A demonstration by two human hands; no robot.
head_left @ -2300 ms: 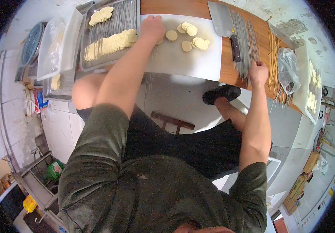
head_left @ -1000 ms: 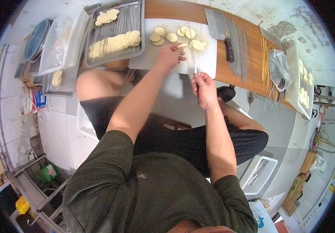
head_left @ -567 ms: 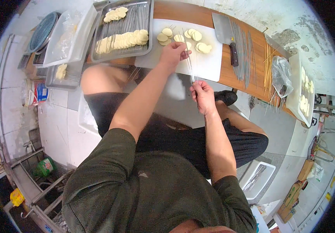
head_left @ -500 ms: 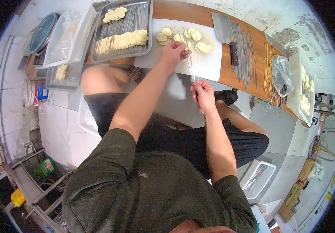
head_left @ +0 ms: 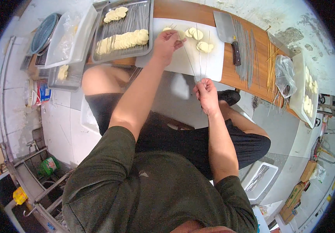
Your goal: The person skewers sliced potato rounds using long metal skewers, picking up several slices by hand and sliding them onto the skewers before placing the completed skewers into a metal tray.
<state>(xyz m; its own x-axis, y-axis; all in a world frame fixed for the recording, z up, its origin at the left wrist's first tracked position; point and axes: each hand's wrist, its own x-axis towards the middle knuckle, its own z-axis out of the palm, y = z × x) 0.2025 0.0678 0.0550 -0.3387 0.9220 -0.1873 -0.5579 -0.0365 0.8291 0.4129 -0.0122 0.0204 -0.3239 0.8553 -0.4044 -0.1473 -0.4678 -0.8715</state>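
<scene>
My left hand (head_left: 164, 47) is closed over the white cutting board (head_left: 218, 64), its fingertips pinching a pale round slice (head_left: 181, 35) by a thin metal skewer's upper end. Lower and to the right, my right hand (head_left: 207, 95) grips several thin metal skewers (head_left: 199, 66) in a bunch. Their shafts fan upward from the fingers. Small groups of pale slices (head_left: 205, 47) lie on the board past my hands, and some at the left are partly hidden by my left hand. Whether the held slice is pierced is too small to tell.
Left of the board, a metal tray (head_left: 151, 39) holds skewered slices in rows. A cleaver (head_left: 225, 29), loose metal skewers (head_left: 246, 50) and bamboo sticks (head_left: 271, 64) lie on the wooden table (head_left: 229, 75) to the right. Farther right stand a plastic bag (head_left: 285, 73) and a white bin (head_left: 300, 105) with more slices.
My left hand has moved left and slightly away from me, now with a slice at its fingertips. The skewers in my right hand are fanned wider; that hand has barely shifted.
</scene>
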